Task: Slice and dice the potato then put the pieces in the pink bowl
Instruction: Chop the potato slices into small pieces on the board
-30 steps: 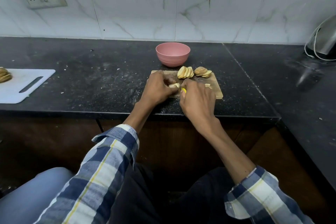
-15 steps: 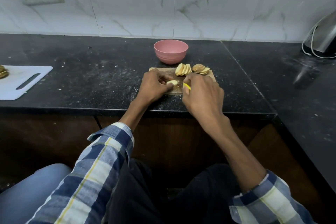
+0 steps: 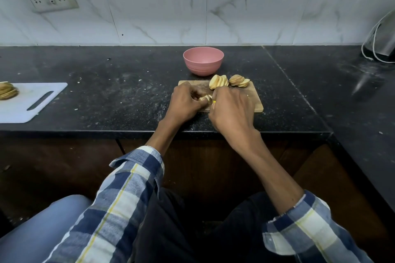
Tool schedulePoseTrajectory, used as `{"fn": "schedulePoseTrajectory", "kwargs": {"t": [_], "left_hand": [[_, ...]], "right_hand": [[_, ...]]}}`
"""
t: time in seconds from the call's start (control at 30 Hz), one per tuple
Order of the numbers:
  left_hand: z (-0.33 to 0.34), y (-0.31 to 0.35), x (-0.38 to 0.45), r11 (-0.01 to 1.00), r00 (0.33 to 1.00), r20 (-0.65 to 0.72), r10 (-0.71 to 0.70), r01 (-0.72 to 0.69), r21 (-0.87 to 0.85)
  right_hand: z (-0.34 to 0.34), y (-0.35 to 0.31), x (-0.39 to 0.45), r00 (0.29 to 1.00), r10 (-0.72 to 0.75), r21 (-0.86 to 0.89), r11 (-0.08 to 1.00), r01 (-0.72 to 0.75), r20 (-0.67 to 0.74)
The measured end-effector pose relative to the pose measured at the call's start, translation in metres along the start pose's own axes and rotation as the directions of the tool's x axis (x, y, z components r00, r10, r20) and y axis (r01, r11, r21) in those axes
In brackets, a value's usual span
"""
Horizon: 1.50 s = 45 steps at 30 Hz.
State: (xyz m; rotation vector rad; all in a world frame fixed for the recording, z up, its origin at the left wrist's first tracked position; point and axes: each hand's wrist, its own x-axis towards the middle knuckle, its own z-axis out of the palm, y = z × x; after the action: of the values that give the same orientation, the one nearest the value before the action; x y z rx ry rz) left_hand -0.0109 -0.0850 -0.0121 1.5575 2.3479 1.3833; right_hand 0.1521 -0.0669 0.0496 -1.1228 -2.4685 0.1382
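Both hands curled over potato

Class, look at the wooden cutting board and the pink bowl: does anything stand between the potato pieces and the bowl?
Nothing visible blocks the way. The round pink bowl sits just behind the wooden cutting board, with only bare black countertop between them. The sliced potato rounds lie at the board's far edge, nearest the bowl.

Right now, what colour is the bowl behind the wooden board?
Pink: the bowl shows best in the head view.
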Motion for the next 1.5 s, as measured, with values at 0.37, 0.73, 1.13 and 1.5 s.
{"fn": "schedulePoseTrajectory", "kwargs": {"t": [0.37,0.73,1.13,1.5], "left_hand": [[-0.003,-0.005,-0.001,0.998,0.998,-0.008,-0.063,0.063,-0.032],[-0.001,-0.007,0.000,0.996,0.998,-0.012,-0.066,0.065,-0.063],[0.000,-0.013,0.005,0.998,0.998,0.018,-0.053,0.054,-0.031],[-0.007,-0.011,0.003,0.995,0.996,0.029,-0.088,0.089,-0.052]], "right_hand": [[-0.015,0.014,-0.014,0.998,0.056,0.012,0.998,-0.056,-0.027],[0.007,-0.002,0.008,1.000,0.029,0.065,0.997,-0.029,-0.001],[-0.024,0.002,-0.009,0.994,0.066,0.009,0.998,-0.067,0.081],[0.001,0.002,-0.007,0.996,0.037,0.051,0.998,-0.033,-0.078]]}}
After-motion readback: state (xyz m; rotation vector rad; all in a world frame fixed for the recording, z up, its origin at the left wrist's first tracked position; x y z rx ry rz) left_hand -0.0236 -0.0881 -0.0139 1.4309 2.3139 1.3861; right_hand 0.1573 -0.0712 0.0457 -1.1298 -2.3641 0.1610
